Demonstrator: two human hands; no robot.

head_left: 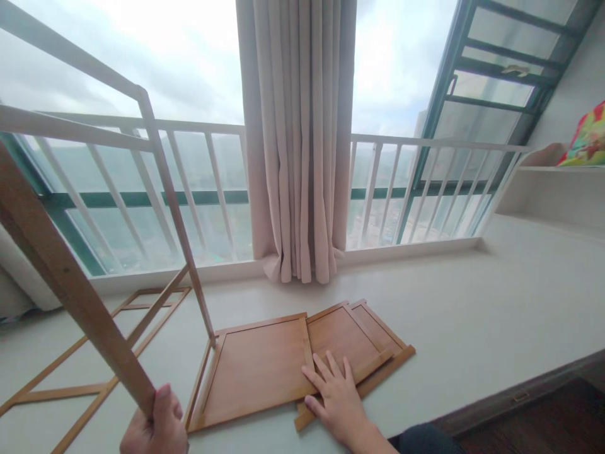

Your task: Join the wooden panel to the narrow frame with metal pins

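Note:
My left hand is closed around the lower end of a wooden post, part of an upright wooden frame with crossbars at the left. My right hand rests on overlapping wooden panels, fingers spread. Its fingertips lie near where the left panel meets the middle panel. A third panel shows partly from beneath the middle one. The left panel's far corner is beside the foot of the upright frame; whether they are joined I cannot tell. Another wooden frame lies flat at the left.
The pieces are on a wide white ledge. Behind it are a white railing, windows and a gathered beige curtain. A shelf with a colourful package is at the right. The ledge's dark edge runs lower right.

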